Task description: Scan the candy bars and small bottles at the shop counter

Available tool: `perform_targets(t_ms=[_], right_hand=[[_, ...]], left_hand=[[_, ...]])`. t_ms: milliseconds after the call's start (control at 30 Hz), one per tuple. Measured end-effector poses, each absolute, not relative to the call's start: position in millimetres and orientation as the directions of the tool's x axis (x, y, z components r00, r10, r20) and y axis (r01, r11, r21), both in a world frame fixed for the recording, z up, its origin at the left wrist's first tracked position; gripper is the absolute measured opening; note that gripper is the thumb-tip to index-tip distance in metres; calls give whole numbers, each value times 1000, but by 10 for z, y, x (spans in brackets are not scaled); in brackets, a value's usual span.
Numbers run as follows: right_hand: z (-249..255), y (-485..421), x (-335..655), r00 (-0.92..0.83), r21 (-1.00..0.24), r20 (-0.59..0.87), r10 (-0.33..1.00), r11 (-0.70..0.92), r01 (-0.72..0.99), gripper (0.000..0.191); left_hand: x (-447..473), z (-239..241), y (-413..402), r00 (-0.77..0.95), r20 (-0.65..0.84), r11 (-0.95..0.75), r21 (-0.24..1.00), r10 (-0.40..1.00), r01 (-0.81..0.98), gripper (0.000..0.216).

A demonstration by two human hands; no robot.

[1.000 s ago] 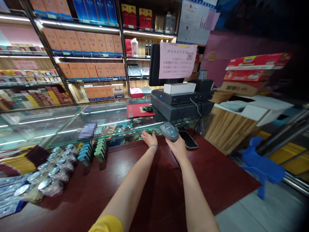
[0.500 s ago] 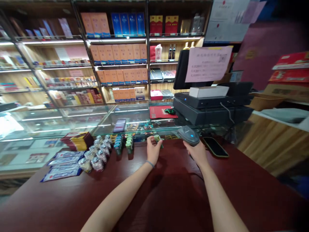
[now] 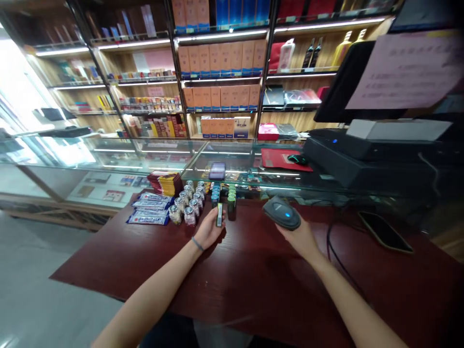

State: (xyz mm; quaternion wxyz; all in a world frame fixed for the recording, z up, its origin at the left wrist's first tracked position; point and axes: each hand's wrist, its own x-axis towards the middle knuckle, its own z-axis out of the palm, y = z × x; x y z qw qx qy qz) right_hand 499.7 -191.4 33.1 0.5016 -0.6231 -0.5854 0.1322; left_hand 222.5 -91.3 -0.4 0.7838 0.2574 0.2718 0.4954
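Left hand [image 3: 209, 232] pinches a small pack [image 3: 219, 215] and right hand [image 3: 302, 239] clasps a scanner [image 3: 281, 212] at its three o'clock, apparently for scanning, which needs both aligned

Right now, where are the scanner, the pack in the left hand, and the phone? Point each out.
Scanner [image 3: 281, 212], head view: middle of its dark upper casing.
Pack [image 3: 219, 216], head view: the pale label facing the camera.
Phone [image 3: 384, 232], head view: middle of its dark screen.
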Motion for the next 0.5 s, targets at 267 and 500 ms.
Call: perform_targets(t_ms=[267, 500], right_hand=[[387, -2094, 4603, -91, -526, 217, 972, 195, 828, 60], [423, -2158, 4495, -244, -424, 174, 954, 296, 856, 65]], left_hand=[[2176, -28, -828, 370, -235, 430, 639, 899, -638, 12], [2170, -70, -814, 366, -220, 413, 665, 904, -622, 14]])
